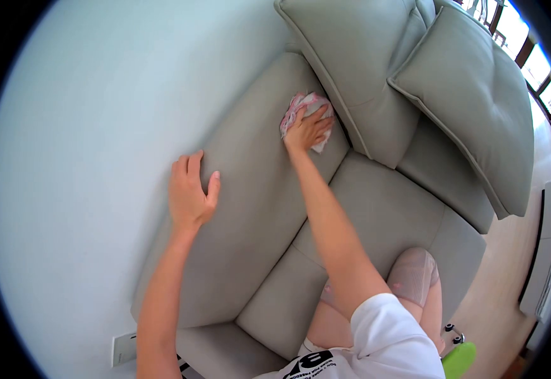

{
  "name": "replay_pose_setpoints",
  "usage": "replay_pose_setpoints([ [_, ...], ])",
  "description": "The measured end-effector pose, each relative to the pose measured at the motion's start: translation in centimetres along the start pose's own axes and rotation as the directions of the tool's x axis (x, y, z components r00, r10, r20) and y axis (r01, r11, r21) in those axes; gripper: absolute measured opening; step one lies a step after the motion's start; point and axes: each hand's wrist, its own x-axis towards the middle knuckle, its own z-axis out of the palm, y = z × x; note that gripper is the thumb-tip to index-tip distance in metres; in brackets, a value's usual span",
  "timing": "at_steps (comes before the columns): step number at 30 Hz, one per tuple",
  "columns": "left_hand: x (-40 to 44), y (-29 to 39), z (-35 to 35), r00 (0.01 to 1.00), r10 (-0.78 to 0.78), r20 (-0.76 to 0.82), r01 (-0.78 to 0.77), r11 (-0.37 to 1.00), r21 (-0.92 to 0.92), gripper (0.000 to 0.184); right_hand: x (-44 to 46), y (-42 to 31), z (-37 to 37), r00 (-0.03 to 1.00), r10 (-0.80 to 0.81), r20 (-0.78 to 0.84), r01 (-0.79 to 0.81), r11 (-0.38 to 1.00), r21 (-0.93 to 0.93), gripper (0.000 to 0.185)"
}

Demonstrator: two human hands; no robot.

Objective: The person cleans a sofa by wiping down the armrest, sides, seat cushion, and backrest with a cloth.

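A grey sofa backrest (250,208) runs along the wall. Near its far end, my right hand (308,131) presses a pink and white cloth (307,103) flat against the backrest, fingers spread over it. My left hand (190,189) rests on the top edge of the backrest beside the wall, its fingers and thumb apart, holding nothing. Below lies the sofa seat (376,202), with my knees on it.
Large grey cushions (471,95) lean at the sofa's far end. A pale wall (98,145) stands on the left, with a wall plate (124,349) low down. Wooden floor (503,271) and a low white cabinet (540,246) are on the right, near a green object (460,361).
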Motion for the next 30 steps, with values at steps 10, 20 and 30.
replay_pose_setpoints([
  [10, -0.1, 0.6, -0.1, 1.000, 0.012, -0.015, -0.011, 0.997, 0.074, 0.047, -20.2, 4.1, -4.1, 0.914, -0.172, 0.367, 0.187, 0.982, -0.003, 0.090],
  [20, -0.3, 0.6, 0.2, 1.000, -0.007, -0.002, 0.007, 0.996, 0.090, 0.047, -13.3, 4.0, -1.9, 0.958, 0.102, 0.266, -0.095, 0.995, -0.038, 0.089],
  [30, 0.0, 1.0, -0.5, 0.999, -0.030, 0.023, 0.028, 0.995, 0.100, 0.047, 1.5, 8.4, -2.5, 0.992, 0.111, 0.052, -0.103, 0.985, -0.142, 0.077],
])
